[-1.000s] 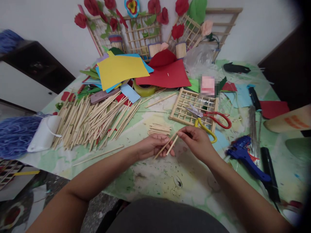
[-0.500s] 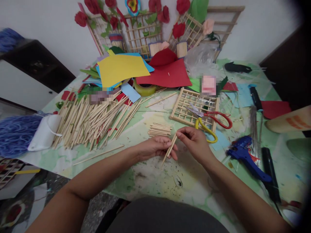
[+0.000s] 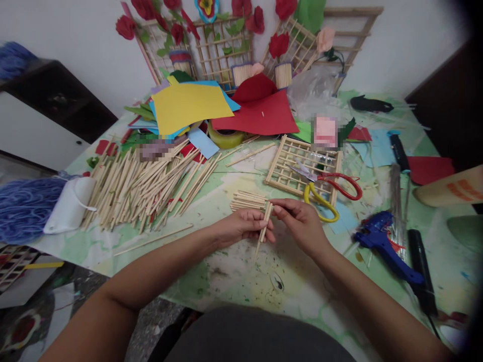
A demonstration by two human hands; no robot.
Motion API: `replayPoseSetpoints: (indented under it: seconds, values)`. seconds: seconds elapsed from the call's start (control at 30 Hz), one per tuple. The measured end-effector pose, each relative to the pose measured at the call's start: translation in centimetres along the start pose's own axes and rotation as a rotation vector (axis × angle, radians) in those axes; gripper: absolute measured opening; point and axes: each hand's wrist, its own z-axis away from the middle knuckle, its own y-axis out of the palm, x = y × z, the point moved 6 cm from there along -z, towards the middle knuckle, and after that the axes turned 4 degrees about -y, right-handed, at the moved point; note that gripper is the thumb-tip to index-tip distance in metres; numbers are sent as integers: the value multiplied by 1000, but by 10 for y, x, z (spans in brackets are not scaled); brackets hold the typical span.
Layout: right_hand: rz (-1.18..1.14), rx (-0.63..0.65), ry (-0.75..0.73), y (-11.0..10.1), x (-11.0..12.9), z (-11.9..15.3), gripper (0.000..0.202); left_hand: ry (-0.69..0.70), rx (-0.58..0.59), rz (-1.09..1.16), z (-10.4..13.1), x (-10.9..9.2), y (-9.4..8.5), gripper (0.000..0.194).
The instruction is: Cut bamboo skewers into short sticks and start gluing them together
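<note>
Gripped thin wooden sticks point(image 3: 266, 223) between thumb and fingers of the left hand point(image 3: 247, 225), slanting above the green-patterned tablecloth point(image 3: 234, 286). Curled the fingers of the right hand point(image 3: 302, 218) at the sticks' upper ends; gripping or only touching, hard to tell there. Had a neat row of short sticks point(image 3: 247, 202) just beyond the left fingers, and a wooden lattice point(image 3: 276, 159) with scissors point(image 3: 311, 177) on top, beyond the right hand. Had a blue glue gun point(image 3: 385, 247) to the right, and a loose stick pile point(image 3: 139, 188) to the left, near a white container point(image 3: 71, 207) and blue yarn point(image 3: 30, 208). Had a yellow sheet point(image 3: 192, 105) and a red sheet point(image 3: 264, 120) farther back, near a tape roll point(image 3: 225, 140).
</note>
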Motion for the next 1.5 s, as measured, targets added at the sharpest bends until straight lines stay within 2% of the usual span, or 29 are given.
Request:
replayPoseSetpoints:
  seconds: [0.2, 0.83, 0.93, 1.03, 1.1, 1.17, 1.23, 1.3, 1.37, 1.5]
  values:
    - [-35, 2, 1, 4, -1, 2, 32, 14, 1, 10, -2, 0, -2, 22]
    - [4, -3, -10, 7, 0, 5, 22, 64, -54, 17, -4, 0, -1, 29]
    - [102, -23, -63, 8, 3, 6, 19, 64, -79, 34, -4, 3, -1, 29]
    - [253, 2, -203, 5, 13, 6, 23, 66, -116, 42, -3, 3, -2, 32]
    - [414, -19, -319, -6, 19, 4, 30, 97, -158, 16, -3, 0, -4, 34]
    - [639, -120, -412, -26, 22, 2, 34, 147, -204, -8, -3, -6, -8, 35]
    - [870, -247, -435, -51, 19, 1, 36, 209, -244, -24, -3, -13, -13, 35]
    - [1042, -313, -371, -74, 8, 0, 41, 266, -271, -48, -2, -19, -16, 37]
    - [1120, -298, -280, -90, -7, 0, 44, 309, -284, -77, -2, -23, -18, 39]
    - [1155, -284, -207, -100, -23, 2, 47, 339, -273, -83, -2, -25, -20, 35]
